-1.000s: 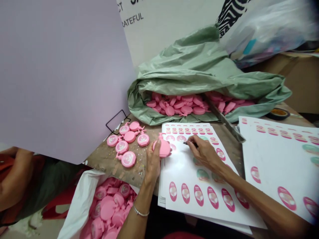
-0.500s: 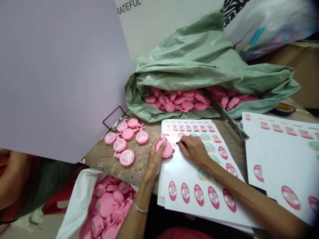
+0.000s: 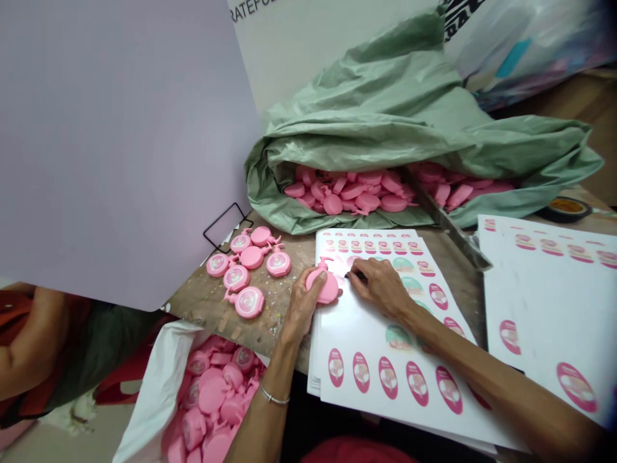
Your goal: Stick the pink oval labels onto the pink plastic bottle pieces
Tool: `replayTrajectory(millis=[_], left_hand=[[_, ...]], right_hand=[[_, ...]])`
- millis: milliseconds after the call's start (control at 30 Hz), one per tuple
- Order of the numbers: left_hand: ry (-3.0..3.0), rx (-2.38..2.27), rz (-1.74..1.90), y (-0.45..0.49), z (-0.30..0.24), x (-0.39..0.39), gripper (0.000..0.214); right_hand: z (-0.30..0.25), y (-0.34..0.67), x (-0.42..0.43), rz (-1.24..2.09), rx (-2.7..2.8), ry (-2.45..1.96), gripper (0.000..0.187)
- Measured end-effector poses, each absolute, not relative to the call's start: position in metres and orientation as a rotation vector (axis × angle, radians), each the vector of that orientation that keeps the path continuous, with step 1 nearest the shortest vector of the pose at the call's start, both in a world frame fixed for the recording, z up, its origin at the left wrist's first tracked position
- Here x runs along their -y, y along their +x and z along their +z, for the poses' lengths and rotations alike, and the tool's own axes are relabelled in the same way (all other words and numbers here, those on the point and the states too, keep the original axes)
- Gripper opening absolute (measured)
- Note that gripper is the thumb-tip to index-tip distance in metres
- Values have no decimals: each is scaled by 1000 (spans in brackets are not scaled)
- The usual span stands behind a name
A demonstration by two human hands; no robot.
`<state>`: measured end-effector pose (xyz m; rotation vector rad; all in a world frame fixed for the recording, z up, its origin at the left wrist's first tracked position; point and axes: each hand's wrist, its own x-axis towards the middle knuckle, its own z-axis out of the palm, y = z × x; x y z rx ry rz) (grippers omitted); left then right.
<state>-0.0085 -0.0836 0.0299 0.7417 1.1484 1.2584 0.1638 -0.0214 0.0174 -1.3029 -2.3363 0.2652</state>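
Observation:
My left hand grips a pink plastic piece shaped like a pump bottle, which has no label showing on its visible face. My right hand pinches a small dark tool close to that piece, its tip over a white sticker sheet. The sheet carries rows of pink oval and round labels. Both hands rest just above the sheet. Several labelled pink pieces lie on the worn table left of my left hand.
A green plastic bag holds many pink pieces behind the sheet, and a white bag holds more at lower left. A metal strip lies beside further label sheets. A lilac board stands left, above a co-worker's arm.
The whole scene has shifted slightly right and up as my head moved. My right hand has come closer to the pink piece, and my left hand has tilted that piece.

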Motion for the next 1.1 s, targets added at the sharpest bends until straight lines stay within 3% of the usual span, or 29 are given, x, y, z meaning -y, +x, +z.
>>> replayTrajectory(millis=[300, 467, 767, 900, 1100], left_hand=[[764, -1158, 1238, -8, 28, 84, 44], [795, -1180, 1252, -8, 27, 85, 43], [789, -1230, 1376, -6, 29, 92, 44], [732, -1256, 1466, -3, 49, 98, 48], [474, -1009, 1302, 12, 74, 104, 50]], right_hand=[[36, 153, 12, 647, 2163, -1574, 20], [37, 149, -3, 1026, 1986, -1525, 28], [54, 171, -19, 1356, 1646, -1320, 50], [73, 176, 9, 1370, 1521, -1145, 41], [85, 167, 57, 1231, 1654, -1155, 39]])
